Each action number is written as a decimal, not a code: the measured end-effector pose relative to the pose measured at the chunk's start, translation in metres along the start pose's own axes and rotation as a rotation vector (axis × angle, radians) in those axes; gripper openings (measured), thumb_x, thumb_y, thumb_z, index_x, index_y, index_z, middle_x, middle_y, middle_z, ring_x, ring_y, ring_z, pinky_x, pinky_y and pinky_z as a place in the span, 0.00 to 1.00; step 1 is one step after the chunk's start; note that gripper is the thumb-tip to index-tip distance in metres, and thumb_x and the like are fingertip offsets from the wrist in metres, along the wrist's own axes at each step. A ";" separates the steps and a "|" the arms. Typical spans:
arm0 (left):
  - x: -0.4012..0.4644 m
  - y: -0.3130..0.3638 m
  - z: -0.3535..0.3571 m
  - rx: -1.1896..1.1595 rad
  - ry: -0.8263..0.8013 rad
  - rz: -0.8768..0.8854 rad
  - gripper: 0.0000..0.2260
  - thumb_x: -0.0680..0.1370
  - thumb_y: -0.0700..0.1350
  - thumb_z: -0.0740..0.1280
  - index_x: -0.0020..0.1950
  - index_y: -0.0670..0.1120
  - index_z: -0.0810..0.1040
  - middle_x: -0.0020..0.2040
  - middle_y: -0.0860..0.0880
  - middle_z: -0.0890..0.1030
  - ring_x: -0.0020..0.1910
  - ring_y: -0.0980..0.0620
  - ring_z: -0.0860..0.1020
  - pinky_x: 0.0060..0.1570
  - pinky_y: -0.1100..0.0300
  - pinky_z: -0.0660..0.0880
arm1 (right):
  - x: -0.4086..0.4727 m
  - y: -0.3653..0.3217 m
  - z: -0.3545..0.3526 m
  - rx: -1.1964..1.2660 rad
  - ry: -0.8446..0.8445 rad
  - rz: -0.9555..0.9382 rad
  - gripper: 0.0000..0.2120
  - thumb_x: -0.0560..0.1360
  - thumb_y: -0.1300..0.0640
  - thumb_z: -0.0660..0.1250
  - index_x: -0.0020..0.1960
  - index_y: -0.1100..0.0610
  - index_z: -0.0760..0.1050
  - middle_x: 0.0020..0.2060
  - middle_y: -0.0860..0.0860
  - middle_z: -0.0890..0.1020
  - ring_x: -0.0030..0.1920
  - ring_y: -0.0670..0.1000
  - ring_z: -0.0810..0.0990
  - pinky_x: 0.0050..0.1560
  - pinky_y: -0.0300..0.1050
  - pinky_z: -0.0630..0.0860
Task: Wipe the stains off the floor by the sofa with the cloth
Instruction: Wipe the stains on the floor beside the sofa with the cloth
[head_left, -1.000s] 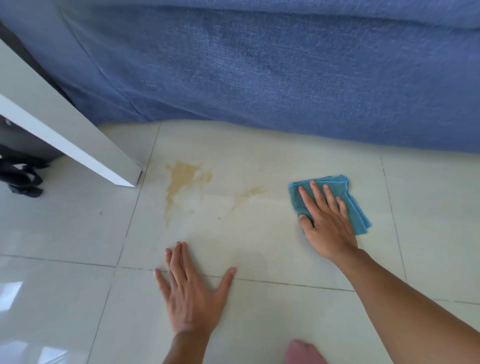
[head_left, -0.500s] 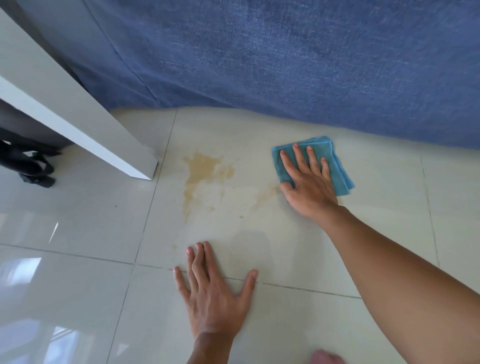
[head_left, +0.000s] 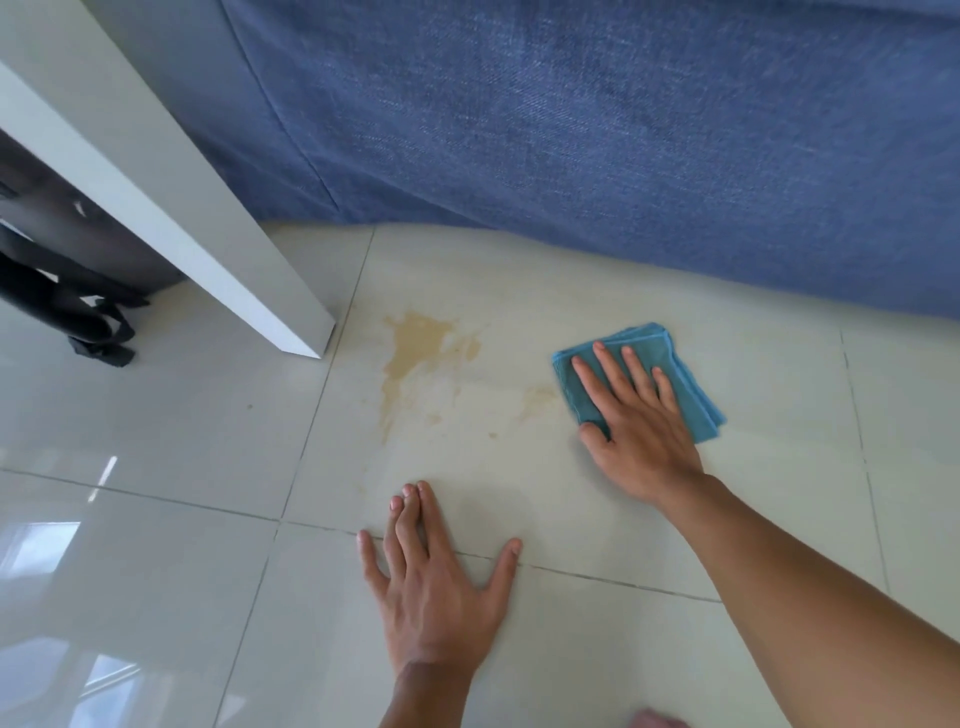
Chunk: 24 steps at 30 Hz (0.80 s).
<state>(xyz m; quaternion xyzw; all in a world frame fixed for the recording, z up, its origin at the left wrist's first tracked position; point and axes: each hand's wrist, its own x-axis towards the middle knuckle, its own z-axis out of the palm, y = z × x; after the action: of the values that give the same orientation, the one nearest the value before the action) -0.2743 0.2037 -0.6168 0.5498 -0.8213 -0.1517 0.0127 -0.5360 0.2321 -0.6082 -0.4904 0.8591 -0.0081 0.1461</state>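
- The person's left hand (head_left: 434, 587) is bare, with no glove, ring or watch on what shows.
- The right hand (head_left: 636, 426) is bare too, its short, unpainted nails visible on the fingertips.
- Both forearms run back from the hands uncovered; no sleeve, cuff or band reaches into view on either one.
- At the lower edge, behind the right forearm, a small rounded bare part of the body shows, too cropped to identify.

blue sofa (head_left: 597, 130), teal cloth (head_left: 691, 384), tan stains (head_left: 415, 343)
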 end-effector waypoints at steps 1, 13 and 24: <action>0.000 -0.001 0.001 0.004 0.007 -0.001 0.49 0.71 0.76 0.59 0.80 0.42 0.58 0.76 0.45 0.62 0.78 0.48 0.58 0.76 0.40 0.48 | 0.007 0.001 -0.002 -0.002 -0.004 0.005 0.35 0.75 0.42 0.46 0.81 0.42 0.43 0.81 0.43 0.42 0.80 0.49 0.36 0.78 0.54 0.36; 0.002 -0.002 0.009 -0.001 0.013 0.006 0.51 0.70 0.75 0.60 0.80 0.41 0.56 0.76 0.44 0.62 0.77 0.46 0.59 0.76 0.39 0.48 | 0.069 -0.019 -0.018 0.008 -0.067 -0.041 0.36 0.74 0.42 0.45 0.81 0.41 0.42 0.81 0.44 0.39 0.79 0.50 0.34 0.78 0.57 0.35; 0.001 -0.003 -0.001 0.013 0.007 -0.003 0.49 0.72 0.75 0.57 0.80 0.41 0.58 0.76 0.45 0.63 0.78 0.48 0.58 0.76 0.42 0.48 | -0.003 -0.034 -0.001 -0.010 -0.155 -0.164 0.32 0.77 0.43 0.41 0.80 0.41 0.36 0.79 0.42 0.34 0.78 0.48 0.29 0.77 0.56 0.32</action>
<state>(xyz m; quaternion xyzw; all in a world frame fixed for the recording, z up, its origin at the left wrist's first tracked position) -0.2723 0.2013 -0.6166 0.5518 -0.8213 -0.1444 0.0116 -0.5060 0.2169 -0.6015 -0.5591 0.8022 0.0222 0.2084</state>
